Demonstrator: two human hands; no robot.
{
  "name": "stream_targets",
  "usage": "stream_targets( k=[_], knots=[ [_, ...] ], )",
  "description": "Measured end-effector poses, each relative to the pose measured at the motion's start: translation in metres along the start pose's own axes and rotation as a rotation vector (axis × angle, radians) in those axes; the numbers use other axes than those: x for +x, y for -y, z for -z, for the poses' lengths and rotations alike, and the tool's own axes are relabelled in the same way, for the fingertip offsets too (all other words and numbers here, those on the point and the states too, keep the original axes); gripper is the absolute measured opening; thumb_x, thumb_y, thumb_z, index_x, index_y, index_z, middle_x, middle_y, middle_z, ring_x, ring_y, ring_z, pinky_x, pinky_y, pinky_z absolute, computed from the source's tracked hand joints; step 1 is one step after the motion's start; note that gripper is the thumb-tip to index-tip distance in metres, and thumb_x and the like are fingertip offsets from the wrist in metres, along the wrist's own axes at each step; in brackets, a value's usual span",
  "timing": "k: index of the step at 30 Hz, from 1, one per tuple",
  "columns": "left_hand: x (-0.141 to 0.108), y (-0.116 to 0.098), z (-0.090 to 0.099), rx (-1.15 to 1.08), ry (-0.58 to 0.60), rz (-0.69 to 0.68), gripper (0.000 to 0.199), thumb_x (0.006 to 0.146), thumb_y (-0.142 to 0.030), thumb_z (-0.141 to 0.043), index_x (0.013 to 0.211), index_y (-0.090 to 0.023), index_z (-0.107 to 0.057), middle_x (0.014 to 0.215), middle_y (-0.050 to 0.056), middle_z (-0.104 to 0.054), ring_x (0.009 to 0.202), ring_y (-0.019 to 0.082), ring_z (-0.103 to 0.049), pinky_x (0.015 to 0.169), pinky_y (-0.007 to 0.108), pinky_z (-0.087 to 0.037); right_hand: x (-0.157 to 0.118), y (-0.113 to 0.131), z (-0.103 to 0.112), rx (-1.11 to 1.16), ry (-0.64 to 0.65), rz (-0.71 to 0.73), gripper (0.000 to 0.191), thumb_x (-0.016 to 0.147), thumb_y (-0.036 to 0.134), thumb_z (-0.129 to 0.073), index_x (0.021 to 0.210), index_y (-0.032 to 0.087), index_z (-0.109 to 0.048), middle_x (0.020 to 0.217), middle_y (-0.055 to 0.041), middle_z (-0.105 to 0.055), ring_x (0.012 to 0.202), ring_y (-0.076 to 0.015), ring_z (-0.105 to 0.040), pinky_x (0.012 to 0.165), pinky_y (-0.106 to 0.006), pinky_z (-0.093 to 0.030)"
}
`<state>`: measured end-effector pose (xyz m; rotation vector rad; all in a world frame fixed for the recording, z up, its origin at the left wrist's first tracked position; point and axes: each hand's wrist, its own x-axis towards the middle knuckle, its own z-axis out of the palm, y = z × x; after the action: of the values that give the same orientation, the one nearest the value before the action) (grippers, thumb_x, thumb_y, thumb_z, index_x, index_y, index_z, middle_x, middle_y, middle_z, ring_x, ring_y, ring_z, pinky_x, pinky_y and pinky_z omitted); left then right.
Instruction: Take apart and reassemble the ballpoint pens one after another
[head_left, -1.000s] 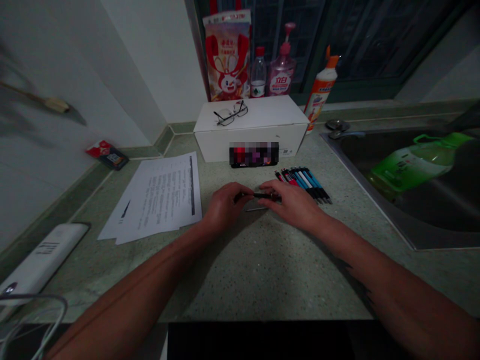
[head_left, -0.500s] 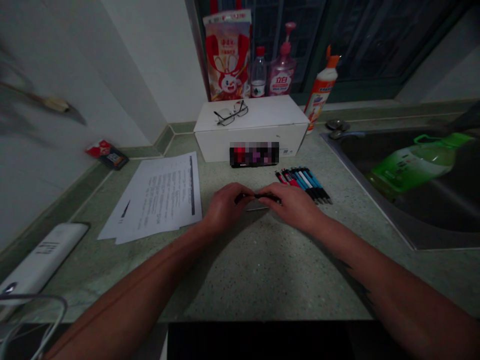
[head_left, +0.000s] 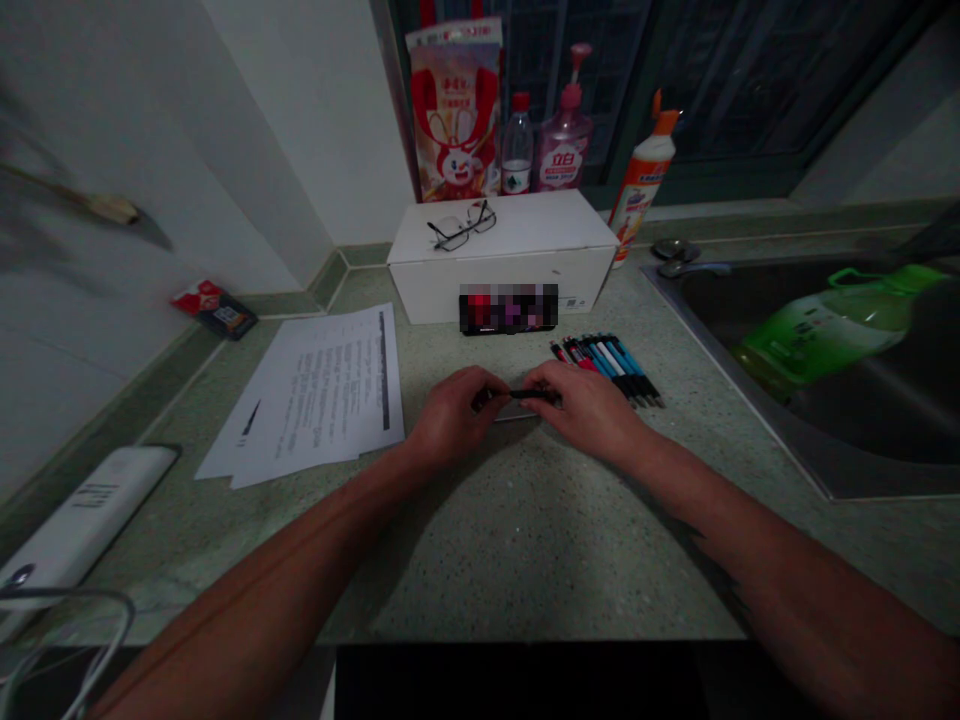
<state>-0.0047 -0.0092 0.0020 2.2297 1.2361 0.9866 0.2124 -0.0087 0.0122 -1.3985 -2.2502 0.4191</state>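
Note:
Over the middle of the counter, my left hand (head_left: 459, 412) and my right hand (head_left: 581, 402) face each other with fingertips close together. Between them runs a slim black pen (head_left: 523, 394), each hand pinching one end; the fingers cover much of it. Just below the pen a thin pale strip (head_left: 517, 418) shows on the counter, too small to name. Beside my right hand lies a row of several pens (head_left: 611, 362), with red, white and blue barrels and black grips.
Printed sheets (head_left: 322, 400) lie left of my hands. Behind stands a white box (head_left: 502, 270) bearing glasses (head_left: 463, 228), with a dark blurred pack (head_left: 508, 310) at its front. The sink (head_left: 862, 430) holds a green bottle (head_left: 832, 330). A white device (head_left: 97, 510) sits at left.
The fingers of my right hand have shifted slightly, and the gap between my fingertips is a little wider, showing more of the black pen. My arms stay in place.

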Motion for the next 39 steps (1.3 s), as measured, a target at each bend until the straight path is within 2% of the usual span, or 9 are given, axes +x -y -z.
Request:
stream_targets(
  k=[5, 8, 10, 13, 17, 26, 32, 39],
  knots=[
    [0.000, 0.000, 0.000, -0.009, -0.005, 0.010, 0.003, 0.093, -0.016, -0.070, 0.091, -0.018, -0.070, 0.081, 0.001, -0.070, 0.068, 0.014, -0.061, 0.068, 0.028, -0.052, 0.000, 0.002, 0.001, 0.054, 0.036, 0.047, 0.025, 0.100, 0.034, -0.064, 0.122, 0.024, -0.071, 0.111, -0.0071, -0.077, 0.095, -0.0235, -0.072, 0.079, -0.035, -0.052],
    [0.001, -0.001, 0.000, -0.009, -0.002, -0.001, 0.005, 0.092, -0.014, -0.070, 0.089, -0.019, -0.070, 0.081, 0.001, -0.070, 0.069, 0.014, -0.061, 0.068, 0.028, -0.052, 0.001, 0.001, 0.002, 0.009, 0.056, 0.097, 0.024, 0.106, 0.032, -0.053, 0.111, 0.023, -0.074, 0.106, -0.0076, -0.075, 0.099, -0.0241, -0.071, 0.081, -0.036, -0.050],
    [0.000, -0.002, 0.000, -0.010, 0.008, -0.011, 0.005, 0.091, -0.014, -0.069, 0.090, -0.019, -0.070, 0.082, 0.001, -0.070, 0.069, 0.014, -0.061, 0.069, 0.029, -0.052, 0.001, 0.000, 0.002, -0.008, 0.041, 0.101, 0.020, 0.105, 0.030, -0.056, 0.106, 0.023, -0.074, 0.102, -0.0067, -0.073, 0.097, -0.0233, -0.069, 0.080, -0.035, -0.049],
    [0.000, -0.002, 0.000, -0.017, 0.020, -0.008, 0.004, 0.092, -0.016, -0.069, 0.091, -0.019, -0.071, 0.082, 0.001, -0.070, 0.068, 0.014, -0.061, 0.069, 0.029, -0.053, 0.000, -0.001, 0.002, -0.007, 0.019, 0.089, 0.012, 0.099, 0.029, -0.065, 0.107, 0.023, -0.072, 0.103, -0.0057, -0.071, 0.093, -0.0219, -0.068, 0.078, -0.033, -0.049],
    [0.000, -0.001, 0.000, -0.015, 0.008, 0.004, 0.004, 0.092, -0.016, -0.069, 0.090, -0.019, -0.070, 0.081, 0.001, -0.069, 0.069, 0.014, -0.060, 0.069, 0.029, -0.052, 0.000, -0.002, 0.000, 0.003, 0.043, 0.108, 0.017, 0.098, 0.027, -0.066, 0.115, 0.023, -0.070, 0.104, -0.0058, -0.069, 0.093, -0.0216, -0.067, 0.078, -0.033, -0.049],
    [0.002, 0.001, 0.001, 0.068, 0.057, 0.059, 0.005, 0.091, -0.016, -0.064, 0.092, -0.019, -0.068, 0.082, 0.002, -0.069, 0.071, 0.016, -0.061, 0.069, 0.031, -0.051, 0.000, 0.000, 0.002, -0.011, 0.051, 0.085, 0.011, 0.097, 0.028, -0.066, 0.106, 0.023, -0.070, 0.100, -0.0053, -0.071, 0.090, -0.0217, -0.067, 0.075, -0.034, -0.048],
    [0.004, 0.009, -0.001, 0.186, 0.045, 0.153, 0.010, 0.084, -0.012, -0.063, 0.090, -0.020, -0.066, 0.083, 0.003, -0.069, 0.074, 0.018, -0.061, 0.072, 0.033, -0.052, -0.001, 0.005, 0.003, -0.024, 0.121, 0.103, 0.010, 0.094, 0.026, -0.068, 0.103, 0.024, -0.072, 0.098, -0.0044, -0.071, 0.088, -0.0210, -0.066, 0.077, -0.034, -0.048],
    [0.003, 0.014, -0.003, 0.283, 0.122, 0.171, 0.007, 0.086, -0.014, -0.063, 0.088, -0.019, -0.067, 0.088, 0.007, -0.069, 0.081, 0.023, -0.063, 0.077, 0.039, -0.052, -0.003, 0.011, 0.006, -0.036, 0.230, 0.148, 0.009, 0.090, 0.023, -0.070, 0.099, 0.024, -0.072, 0.094, -0.0032, -0.070, 0.088, -0.0208, -0.066, 0.077, -0.033, -0.047]
  ],
)
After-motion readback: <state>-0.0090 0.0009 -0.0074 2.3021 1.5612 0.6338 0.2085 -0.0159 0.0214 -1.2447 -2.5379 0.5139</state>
